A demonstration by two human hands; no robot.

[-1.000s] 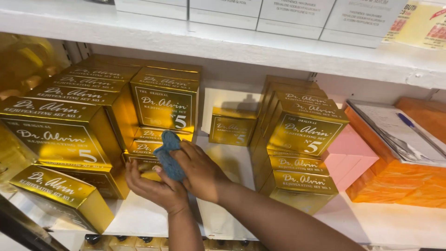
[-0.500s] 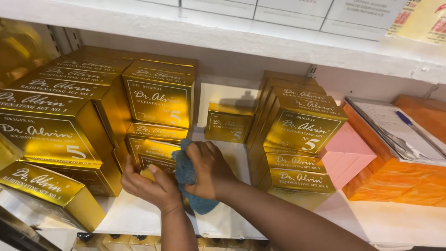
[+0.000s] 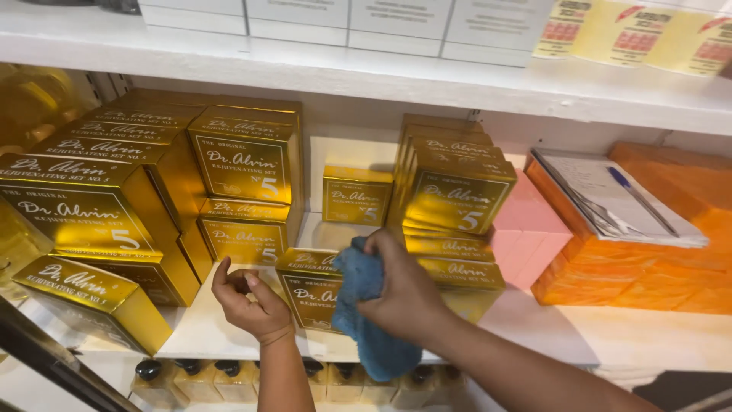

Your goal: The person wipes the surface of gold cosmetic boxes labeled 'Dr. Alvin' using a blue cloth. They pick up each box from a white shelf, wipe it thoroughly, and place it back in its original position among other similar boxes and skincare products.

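The right hand [image 3: 404, 294] held a blue cloth [image 3: 364, 313], its grip closed on the upper part, and pressed it against a gold box [image 3: 309, 294] lying near the front of the white shelf [image 3: 213, 332]. The cloth hung down past the shelf edge. The left hand [image 3: 248, 301] hovered just left of that box, fingers loosely curled and holding nothing. Stacks of gold boxes [image 3: 244, 164] stood behind and to both sides. Pink boxes [image 3: 526, 229] and orange boxes [image 3: 648, 267] sat further right, papers with a pen [image 3: 618, 202] on top.
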